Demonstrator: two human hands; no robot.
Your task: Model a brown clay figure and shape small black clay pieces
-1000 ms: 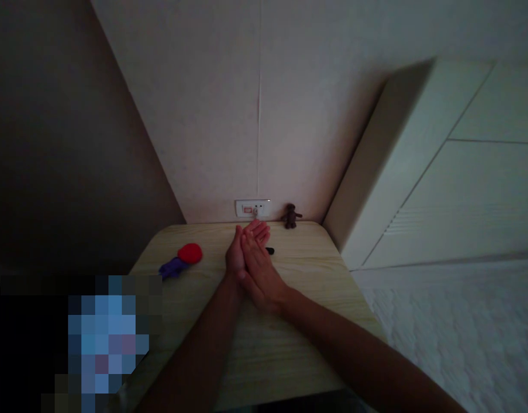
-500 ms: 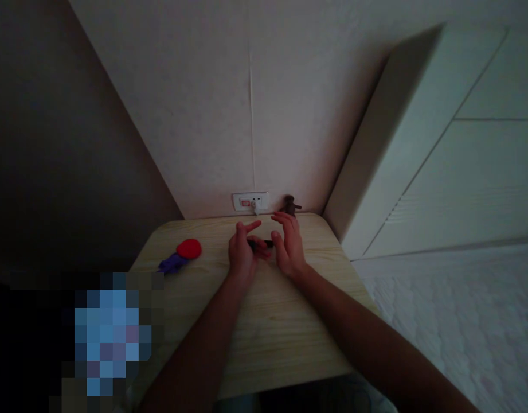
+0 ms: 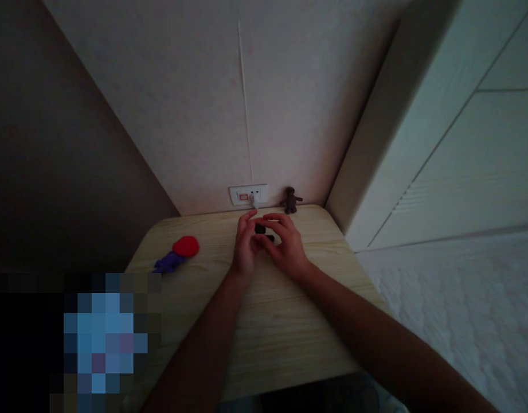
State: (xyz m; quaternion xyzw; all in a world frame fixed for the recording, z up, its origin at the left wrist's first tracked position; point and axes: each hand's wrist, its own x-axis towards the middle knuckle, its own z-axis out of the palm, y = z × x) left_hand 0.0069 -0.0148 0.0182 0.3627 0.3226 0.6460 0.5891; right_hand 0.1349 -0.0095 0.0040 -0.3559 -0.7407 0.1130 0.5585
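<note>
Over the middle of the table, my left hand (image 3: 245,244) is closed around a dark black piece, perhaps modelling clay, with part of it hidden by the fingers. One black part (image 3: 259,229) shows between the two hands, and a smaller black end (image 3: 270,238) appears beside the right thumb. My right hand (image 3: 289,244) curls in from the other side, its thumb and fingertips bent round the black piece and meeting the left hand. Whether the black parts are one piece or two, I cannot tell.
A flat red disc (image 3: 186,246) and a purple lumpy piece (image 3: 169,263) lie touching on the left of the wooden table (image 3: 289,332). A small brown figure (image 3: 290,201) stands at the back by the wall. Behind is a wall socket (image 3: 248,195) with a plug; a white cabinet (image 3: 440,172) stands right.
My right hand has moved inward and its fingers have curled toward the left hand, round the black piece. The view has shifted slightly, and the brown figure shows more fully.
</note>
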